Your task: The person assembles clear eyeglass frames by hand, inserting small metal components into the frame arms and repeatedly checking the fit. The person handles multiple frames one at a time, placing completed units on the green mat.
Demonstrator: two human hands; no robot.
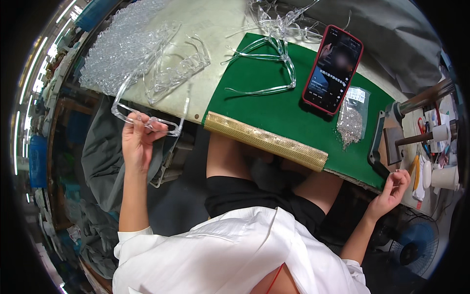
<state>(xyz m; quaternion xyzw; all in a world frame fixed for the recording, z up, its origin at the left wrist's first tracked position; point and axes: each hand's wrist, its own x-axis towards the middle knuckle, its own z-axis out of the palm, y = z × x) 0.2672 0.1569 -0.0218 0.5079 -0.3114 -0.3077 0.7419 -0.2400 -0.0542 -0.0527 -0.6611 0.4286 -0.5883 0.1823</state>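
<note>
fingers (pixel 139 126) (the left ones) around clear glasses (pixel 177 133), heaped frames (pixel 120 49) just beyond

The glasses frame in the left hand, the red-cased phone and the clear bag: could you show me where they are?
Glasses frame (pixel 177 132): head view, on its right-hand front corner.
Phone (pixel 333 71): head view, on the middle of its screen.
Clear bag (pixel 352 115): head view, on its middle, over small pieces.

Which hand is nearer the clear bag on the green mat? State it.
Right. The right hand is below and to the right of the bag; the left hand, holding a clear glasses frame, is far to its left.
</note>
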